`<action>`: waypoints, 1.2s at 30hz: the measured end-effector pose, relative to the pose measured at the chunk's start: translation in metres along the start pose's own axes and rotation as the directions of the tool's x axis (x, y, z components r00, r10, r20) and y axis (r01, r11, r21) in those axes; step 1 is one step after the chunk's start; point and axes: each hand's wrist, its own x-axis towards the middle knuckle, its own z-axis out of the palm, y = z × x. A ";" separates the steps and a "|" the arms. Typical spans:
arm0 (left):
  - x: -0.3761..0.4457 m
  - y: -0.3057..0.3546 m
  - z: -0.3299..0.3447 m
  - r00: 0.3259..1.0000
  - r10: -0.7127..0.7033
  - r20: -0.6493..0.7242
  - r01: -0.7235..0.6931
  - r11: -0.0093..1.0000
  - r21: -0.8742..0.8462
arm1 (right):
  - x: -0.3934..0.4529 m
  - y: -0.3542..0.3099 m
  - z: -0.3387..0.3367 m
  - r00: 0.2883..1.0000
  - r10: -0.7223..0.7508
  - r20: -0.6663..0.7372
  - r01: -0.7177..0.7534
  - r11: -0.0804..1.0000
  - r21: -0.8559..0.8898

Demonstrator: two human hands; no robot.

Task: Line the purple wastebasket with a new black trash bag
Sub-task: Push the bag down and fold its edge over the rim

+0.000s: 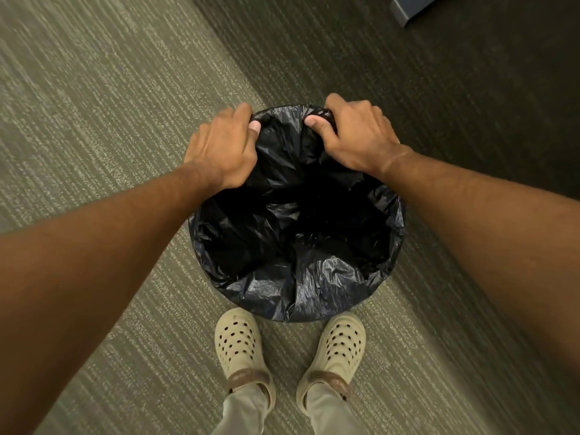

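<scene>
- Two tones of carpet [94, 98] fill my view, a lighter grey-green band on the left and a darker band on the right, meeting on a diagonal.
- I see the bag [295, 233] spread open just ahead of the feet, its black film folded out and down over a round rim on the near side and both flanks; the basket itself is hidden under the plastic, so I cannot make out any purple.
- My left hand [224, 149] is closed on the bag's far edge, thumb inside, fingers curled over the outside.
- My right hand [357, 133] is clamped the same way on the far edge, near the left one, with a short strip of bunched film between them.
- I see two cream clogs [238, 343] side by side, toes just beside the bag's near edge.
- One dark object [408, 7] sits at the top right corner, cut off by the frame.
</scene>
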 end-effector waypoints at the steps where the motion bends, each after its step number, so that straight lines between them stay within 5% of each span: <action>1: -0.002 0.000 -0.001 1.000 -0.021 0.018 0.022 0.999 -0.035 | -0.003 0.000 -0.002 1.000 0.027 0.004 -0.027 0.999 0.044; 6: -0.045 -0.007 0.001 0.952 -0.288 -0.100 0.254 0.931 -0.262 | -0.044 0.011 -0.005 0.938 0.331 -0.106 -0.297 0.921 0.251; 11: -0.090 -0.010 0.013 0.858 -0.511 -0.062 0.449 0.802 -0.393 | -0.082 0.016 0.015 0.801 0.599 -0.007 -0.573 0.770 0.282; 24: -0.094 -0.008 0.017 0.794 -0.604 -0.070 0.491 0.704 -0.513 | -0.085 0.019 0.012 0.787 0.617 -0.018 -0.555 0.719 0.418; 28: -0.116 -0.002 0.019 0.691 -0.723 0.028 0.614 0.565 -0.552 | -0.118 0.017 0.018 0.674 0.739 0.007 -0.647 0.585 0.489; 33: -0.140 0.023 0.031 0.541 -0.832 0.120 0.678 0.347 -0.648 | -0.142 -0.007 0.035 0.453 0.886 0.101 -0.751 0.317 0.580; 36: -0.140 0.028 0.037 0.530 -0.847 0.030 0.606 0.354 -0.712 | -0.139 -0.010 0.039 0.436 0.900 0.022 -0.704 0.326 0.631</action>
